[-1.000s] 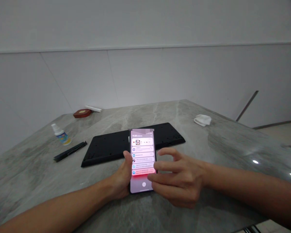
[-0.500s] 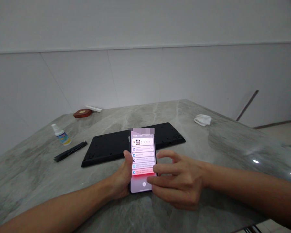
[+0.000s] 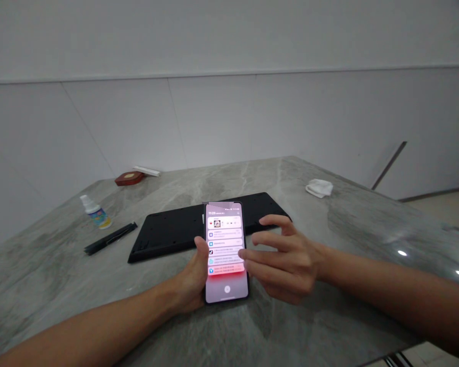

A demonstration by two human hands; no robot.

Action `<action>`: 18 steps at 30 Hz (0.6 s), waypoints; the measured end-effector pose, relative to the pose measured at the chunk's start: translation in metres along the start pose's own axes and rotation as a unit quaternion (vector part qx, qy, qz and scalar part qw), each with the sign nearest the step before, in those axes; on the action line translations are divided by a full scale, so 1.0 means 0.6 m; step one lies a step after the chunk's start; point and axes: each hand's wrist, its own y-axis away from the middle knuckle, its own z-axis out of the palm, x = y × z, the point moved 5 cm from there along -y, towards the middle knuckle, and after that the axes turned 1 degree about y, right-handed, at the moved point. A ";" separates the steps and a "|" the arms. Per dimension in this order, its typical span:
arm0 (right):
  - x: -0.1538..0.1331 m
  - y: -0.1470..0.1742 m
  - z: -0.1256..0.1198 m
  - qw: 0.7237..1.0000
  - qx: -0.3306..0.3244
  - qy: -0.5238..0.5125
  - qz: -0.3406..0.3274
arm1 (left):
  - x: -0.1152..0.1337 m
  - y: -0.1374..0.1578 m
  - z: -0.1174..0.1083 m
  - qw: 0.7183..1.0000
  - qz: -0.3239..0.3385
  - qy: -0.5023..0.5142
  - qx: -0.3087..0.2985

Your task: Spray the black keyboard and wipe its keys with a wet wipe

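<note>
A lit smartphone (image 3: 226, 283) stands nearly upright before me, its screen showing a list of notifications and a media player card. My left hand (image 3: 193, 280) grips it from the left side, thumb along the edge; the other fingers are hidden behind it. At the phone's right edge is my right hand (image 3: 283, 260), holding nothing, with its fingers apart and curved. One fingertip overlaps the right side of the screen; whether it touches I cannot tell. Behind the phone a black keyboard (image 3: 172, 229) lies upside down on the table, partly covered by the phone and right hand.
The grey marble-patterned table (image 3: 153, 326) reaches back to a white wall. On the left are a small spray bottle (image 3: 97, 214) and a long black object (image 3: 110, 238). Farther back sit a reddish-brown case (image 3: 129, 178) and a white strip (image 3: 147, 171). A white cloth (image 3: 319, 188) lies at right.
My right hand has moved up and slightly right across the phone's edge, uncovering the lower right of the screen. The left hand and phone stay nearly still.
</note>
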 end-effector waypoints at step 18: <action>0.002 -0.002 0.002 1.000 -0.017 -0.008 0.004 | 0.001 -0.001 -0.001 1.000 -0.011 -0.006 0.003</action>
